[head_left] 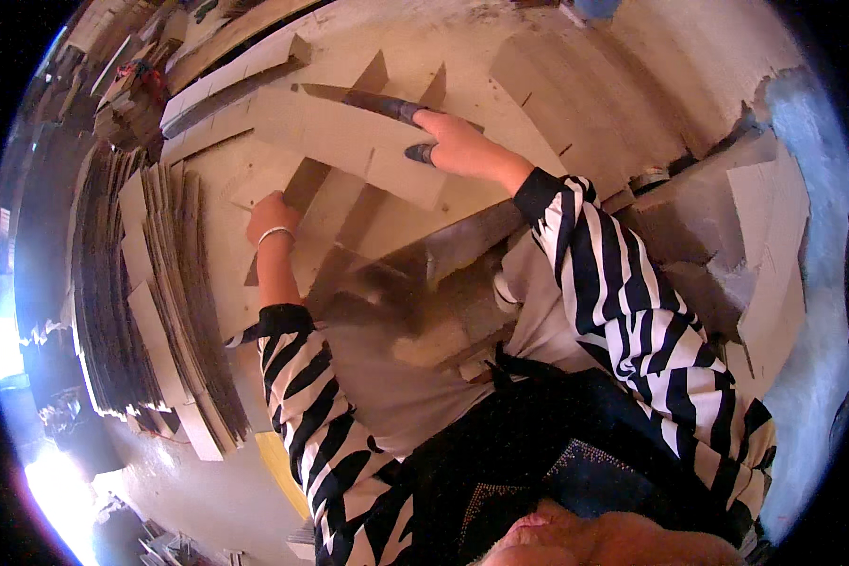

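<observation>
A long tan cardboard strip [349, 132] stands across the wooden tabletop [231, 245], with shorter slotted cross pieces [369, 74] crossing it. My right hand [467, 149], its thumb and a finger wrapped in dark coverings, grips the long strip at its upper edge. The thumb lies on the near face, and the fingers stretch along the top. On the left, my left hand [274, 219] is closed around the end of a shorter cardboard cross piece [306, 179]. Its fingertips are partly hidden.
Stacked cardboard strips [174, 283] stand along the left side. A folded cardboard length [236, 80] lies at the far left of the tabletop. Flat cardboard sheets [594, 104] are at the far right, and a loose piece [769, 245] leans by the blue wall [816, 283].
</observation>
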### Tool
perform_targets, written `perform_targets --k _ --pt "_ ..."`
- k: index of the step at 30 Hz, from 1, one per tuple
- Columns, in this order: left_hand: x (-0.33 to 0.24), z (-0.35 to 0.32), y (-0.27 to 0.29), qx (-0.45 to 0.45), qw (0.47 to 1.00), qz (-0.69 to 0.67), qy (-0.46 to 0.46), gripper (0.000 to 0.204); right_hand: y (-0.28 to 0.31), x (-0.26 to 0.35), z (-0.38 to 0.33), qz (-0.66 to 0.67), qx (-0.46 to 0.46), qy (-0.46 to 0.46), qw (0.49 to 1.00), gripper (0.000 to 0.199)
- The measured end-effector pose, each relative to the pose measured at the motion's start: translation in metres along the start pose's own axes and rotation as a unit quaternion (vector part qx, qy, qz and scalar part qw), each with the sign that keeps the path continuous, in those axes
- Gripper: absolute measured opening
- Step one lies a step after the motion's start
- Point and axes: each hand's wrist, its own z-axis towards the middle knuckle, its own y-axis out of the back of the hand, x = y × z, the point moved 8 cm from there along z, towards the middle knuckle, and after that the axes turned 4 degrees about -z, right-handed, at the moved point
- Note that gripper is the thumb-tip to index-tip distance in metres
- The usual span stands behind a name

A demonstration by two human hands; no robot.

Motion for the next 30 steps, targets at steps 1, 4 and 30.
perform_targets --k 1,4,30 --pt "-0.002 0.003 0.0 -0.005 1.0 0.0 -0.007 0.025 -0.008 -0.002 0.001 -0.024 0.027 -0.002 0.999 0.029" --pt "0.025 -0.006 -0.004 -0.003 1.0 0.005 0.015 0.023 -0.005 0.014 -0.007 -0.066 0.136 -0.12 0.981 0.039" --pt "0.018 -0.018 -0.002 -0.036 0.998 0.022 0.039 0.028 -0.042 0.029 -0.024 -0.202 0.081 0.066 0.974 0.031"
